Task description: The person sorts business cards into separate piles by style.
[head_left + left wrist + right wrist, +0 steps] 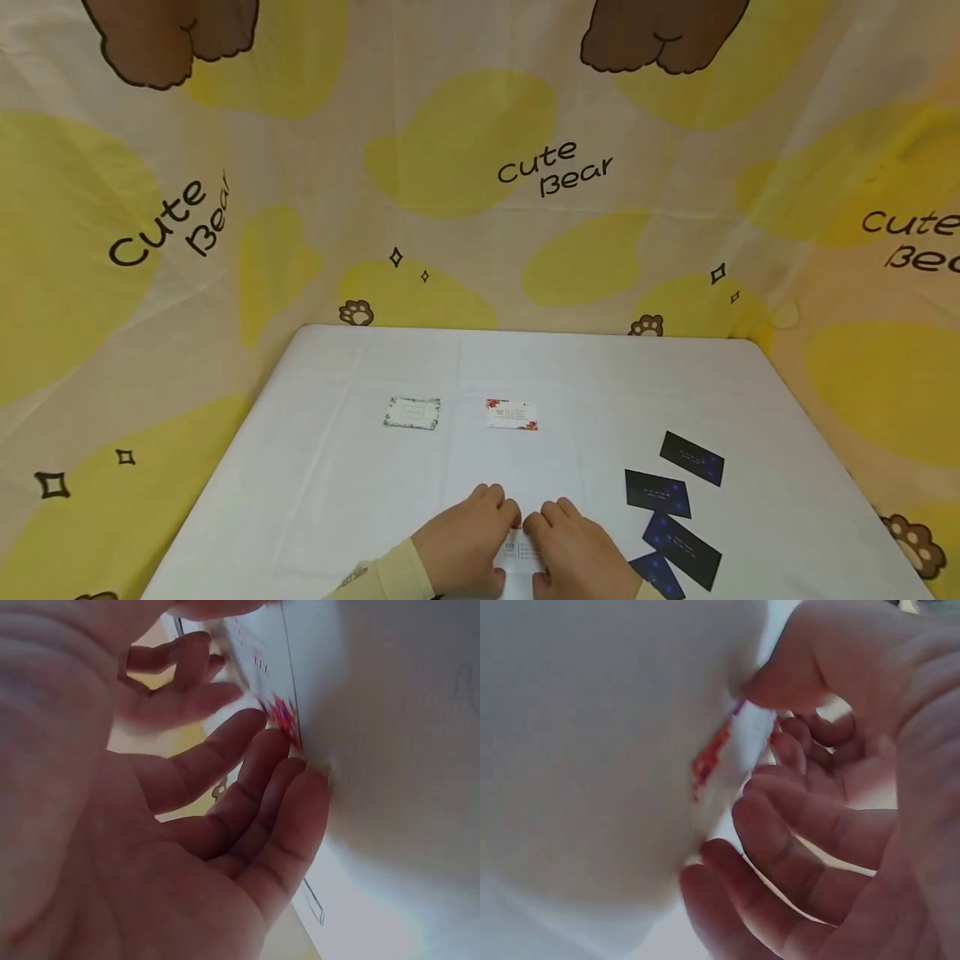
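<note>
A white business card with red floral corners (pixel 519 550) lies at the near middle of the table, partly covered by both hands. My left hand (pixel 467 540) holds its left side, with curled fingers at the far edge and the thumb nearer me. On the opposite side, my right hand (pixel 577 552) grips it in the same way. The left wrist view shows fingertips right at the card's red-printed corner (pixel 283 714). From the right wrist, the card (pixel 742 746) appears between the thumb and the bent fingers, low over the white surface.
Farther back on the white table (pixel 315 467) lie a card with a green leafy border (pixel 412 413) and a red-flowered white card (pixel 512 415). Several dark blue cards (pixel 682 550) are scattered at the right, close to the right hand. A patterned cloth (pixel 450 167) hangs behind.
</note>
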Action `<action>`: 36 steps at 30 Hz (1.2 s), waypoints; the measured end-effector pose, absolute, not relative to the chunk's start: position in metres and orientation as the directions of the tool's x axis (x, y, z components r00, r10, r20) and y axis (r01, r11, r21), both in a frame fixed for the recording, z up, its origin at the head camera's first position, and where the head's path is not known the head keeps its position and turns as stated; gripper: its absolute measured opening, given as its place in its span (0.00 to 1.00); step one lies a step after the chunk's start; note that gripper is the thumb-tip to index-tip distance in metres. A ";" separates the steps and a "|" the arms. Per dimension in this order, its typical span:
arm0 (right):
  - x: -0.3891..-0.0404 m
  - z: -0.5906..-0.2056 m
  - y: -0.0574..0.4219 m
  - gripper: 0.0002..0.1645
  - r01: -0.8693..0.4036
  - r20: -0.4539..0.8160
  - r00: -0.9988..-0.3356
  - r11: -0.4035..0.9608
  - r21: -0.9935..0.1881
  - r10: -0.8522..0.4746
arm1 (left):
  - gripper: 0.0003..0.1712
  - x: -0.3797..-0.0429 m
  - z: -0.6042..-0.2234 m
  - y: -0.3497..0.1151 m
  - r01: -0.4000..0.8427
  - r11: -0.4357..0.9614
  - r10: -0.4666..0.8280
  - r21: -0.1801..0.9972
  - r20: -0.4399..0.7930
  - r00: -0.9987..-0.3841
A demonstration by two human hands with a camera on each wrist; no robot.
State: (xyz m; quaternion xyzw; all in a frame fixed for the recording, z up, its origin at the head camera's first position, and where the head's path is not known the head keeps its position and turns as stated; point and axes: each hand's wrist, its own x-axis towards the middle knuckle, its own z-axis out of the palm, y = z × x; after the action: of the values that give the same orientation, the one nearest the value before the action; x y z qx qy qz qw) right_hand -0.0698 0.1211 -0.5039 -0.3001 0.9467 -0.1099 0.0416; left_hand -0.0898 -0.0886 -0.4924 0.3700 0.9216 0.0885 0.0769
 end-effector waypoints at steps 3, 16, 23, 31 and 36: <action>-0.072 -0.501 0.122 0.29 -0.522 -0.028 -0.836 0.809 -0.271 -0.548 | 0.30 -0.090 -0.494 -0.088 0.677 0.709 0.698 0.197 -0.056 -0.714; -0.075 -0.498 0.122 0.32 -0.504 -0.067 -0.838 0.815 -0.288 -0.542 | 0.28 -0.086 -0.494 -0.086 0.693 0.718 0.696 0.066 -0.034 -0.717; -0.077 -0.496 0.120 0.36 -0.438 -0.150 -0.849 0.834 -0.336 -0.507 | 0.29 -0.085 -0.494 -0.087 0.633 0.754 0.652 0.176 -0.088 -0.753; -0.075 -0.496 0.118 0.29 -0.487 -0.135 -0.822 0.806 -0.338 -0.553 | 0.33 -0.084 -0.490 -0.090 0.596 0.724 0.668 0.348 -0.135 -0.732; -0.075 -0.495 0.117 0.29 -0.464 -0.148 -0.835 0.823 -0.328 -0.529 | 0.29 -0.088 -0.486 -0.089 0.637 0.722 0.679 0.271 -0.094 -0.728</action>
State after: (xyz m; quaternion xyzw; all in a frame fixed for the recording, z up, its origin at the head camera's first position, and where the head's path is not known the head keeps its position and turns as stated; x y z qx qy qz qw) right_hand -0.0750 0.1169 -0.4945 -0.2619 0.9476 -0.1405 0.1169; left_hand -0.0881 -0.0889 -0.4864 0.3564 0.9231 0.1106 0.0936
